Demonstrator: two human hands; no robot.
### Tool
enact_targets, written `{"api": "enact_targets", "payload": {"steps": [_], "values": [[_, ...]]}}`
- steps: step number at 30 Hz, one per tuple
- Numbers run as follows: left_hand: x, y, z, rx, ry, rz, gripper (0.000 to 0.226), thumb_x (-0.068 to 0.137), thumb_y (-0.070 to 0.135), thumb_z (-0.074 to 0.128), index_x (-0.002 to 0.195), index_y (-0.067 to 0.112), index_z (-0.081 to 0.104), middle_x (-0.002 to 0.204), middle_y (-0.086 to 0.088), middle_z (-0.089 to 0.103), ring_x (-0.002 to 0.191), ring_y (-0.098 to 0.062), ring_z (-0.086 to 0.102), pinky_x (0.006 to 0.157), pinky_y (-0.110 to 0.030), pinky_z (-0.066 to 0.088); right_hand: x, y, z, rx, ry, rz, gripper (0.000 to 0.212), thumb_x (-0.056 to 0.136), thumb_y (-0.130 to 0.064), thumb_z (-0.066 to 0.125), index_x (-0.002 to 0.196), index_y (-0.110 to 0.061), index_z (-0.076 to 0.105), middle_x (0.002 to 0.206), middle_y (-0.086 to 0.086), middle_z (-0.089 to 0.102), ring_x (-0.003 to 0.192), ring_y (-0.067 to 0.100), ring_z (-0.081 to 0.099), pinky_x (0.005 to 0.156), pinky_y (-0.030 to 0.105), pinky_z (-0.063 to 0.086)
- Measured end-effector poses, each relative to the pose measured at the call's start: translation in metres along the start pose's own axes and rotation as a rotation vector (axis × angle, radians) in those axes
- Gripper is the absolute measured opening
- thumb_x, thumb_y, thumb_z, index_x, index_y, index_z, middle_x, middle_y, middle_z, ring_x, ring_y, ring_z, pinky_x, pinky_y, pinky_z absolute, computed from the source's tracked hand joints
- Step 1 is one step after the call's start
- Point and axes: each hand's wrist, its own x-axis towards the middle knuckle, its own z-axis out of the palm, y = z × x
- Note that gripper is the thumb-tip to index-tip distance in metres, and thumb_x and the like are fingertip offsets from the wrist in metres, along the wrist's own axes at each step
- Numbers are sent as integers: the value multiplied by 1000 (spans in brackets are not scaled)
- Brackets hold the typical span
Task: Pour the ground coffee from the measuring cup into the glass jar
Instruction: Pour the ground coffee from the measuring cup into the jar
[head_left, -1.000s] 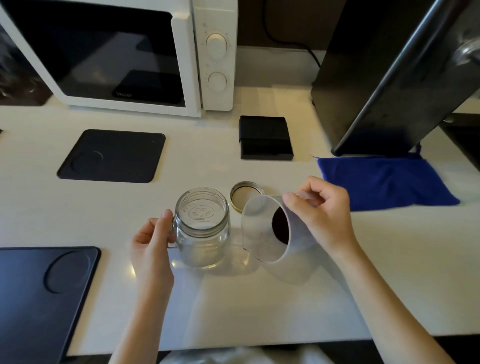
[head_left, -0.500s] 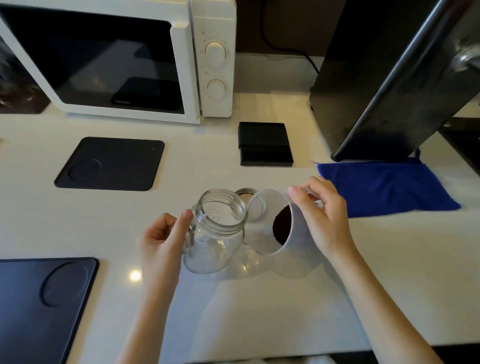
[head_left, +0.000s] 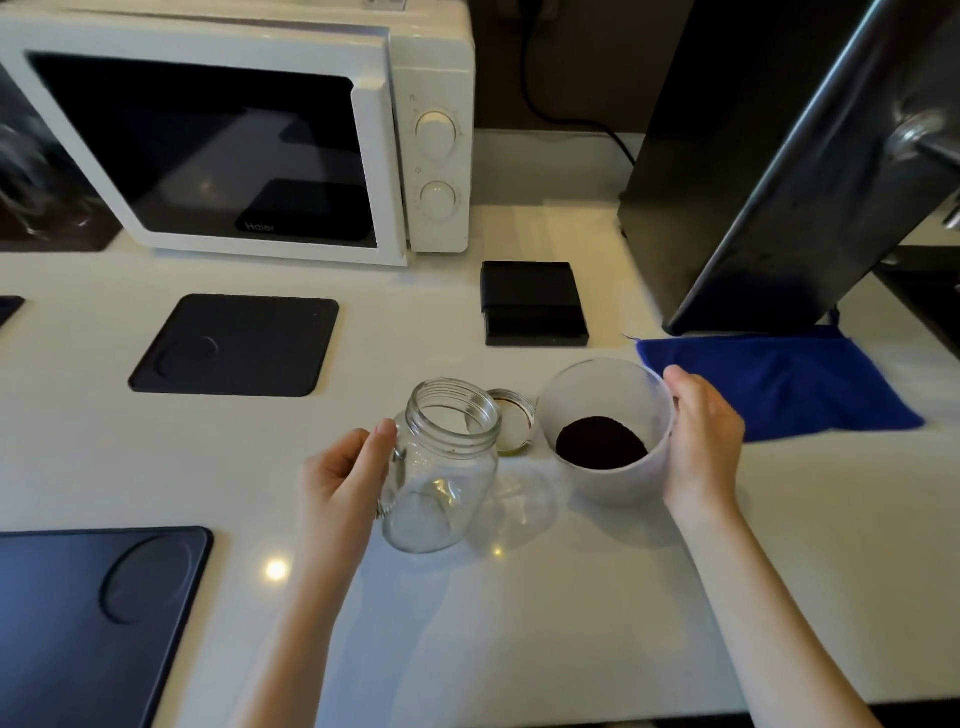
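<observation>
A clear glass jar with a side handle and an open threaded mouth leans to the right on the white counter. My left hand grips its handle side. To its right is a translucent white measuring cup, upright, with a dark mound of ground coffee at its bottom. My right hand is wrapped around the cup's right wall. The jar's round gold-rimmed lid lies flat on the counter between jar and cup, just behind them.
A white microwave stands at the back left and a tall black appliance at the back right. A blue cloth lies right of the cup. A small black box and dark mats lie on the counter.
The cup was tipped on its side toward the jar and now stands upright, farther right. The jar has tilted over to the right in my left hand.
</observation>
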Motion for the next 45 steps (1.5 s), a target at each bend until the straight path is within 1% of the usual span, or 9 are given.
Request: {"api": "enact_targets", "payload": {"steps": [3,6,10,13,16,22,25,30,45], "values": [[2,-1,1,24,-19,-11,47,89,22,54,53,-3,36,38,13,26,41,-4,23,40,-17,19,3,-17,4,44,14,-43,28,85,-18,54,59,-10,47,57,0,43,58,6,45,57,25,38],[3,1,5,45,-24,0,49,87,23,57,57,-11,39,40,10,27,42,-5,24,41,-17,19,9,-40,12,93,-20,-138,22,85,-19,55,64,-10,53,55,-7,48,51,-4,47,53,17,41],[6,7,13,92,-34,30,49,85,22,59,44,9,36,36,9,28,40,-6,25,41,-16,20,14,-66,27,34,-215,-297,21,75,-26,59,54,-26,58,52,-13,54,60,4,51,59,26,44],[6,9,17,117,-52,41,54,84,22,61,38,21,34,32,9,31,38,-6,27,42,-16,20,14,-76,38,-80,-377,-468,17,72,-27,63,60,-15,60,56,-8,55,60,1,50,57,15,41],[6,10,21,138,-55,37,55,83,24,62,33,21,38,31,8,29,37,-7,26,42,-16,19,13,-82,47,-187,-461,-620,10,72,-20,66,63,-18,61,63,-7,57,66,-2,52,59,9,38],[8,8,26,127,-39,20,51,81,26,64,40,16,36,35,9,28,40,-8,26,42,-18,21,12,-93,58,-401,-477,-926,29,69,-31,60,59,-4,61,58,-10,51,65,17,45,57,24,36],[8,9,27,123,-33,11,52,80,26,64,38,18,34,36,9,27,40,-8,25,42,-17,20,12,-97,58,-411,-504,-933,28,67,-31,59,60,-5,63,57,-11,51,67,20,44,56,22,34],[8,10,29,131,-16,14,50,80,26,65,43,6,36,43,3,26,43,-9,23,43,-19,19,9,-99,59,-460,-506,-953,21,67,-26,66,62,-5,64,60,6,59,68,20,46,57,24,36],[9,9,35,81,15,-15,49,79,27,65,46,2,38,46,0,27,45,-9,23,43,-18,19,2,-104,69,-528,-471,-1179,28,70,-34,60,60,-7,61,57,7,61,63,24,50,60,37,41]]}}
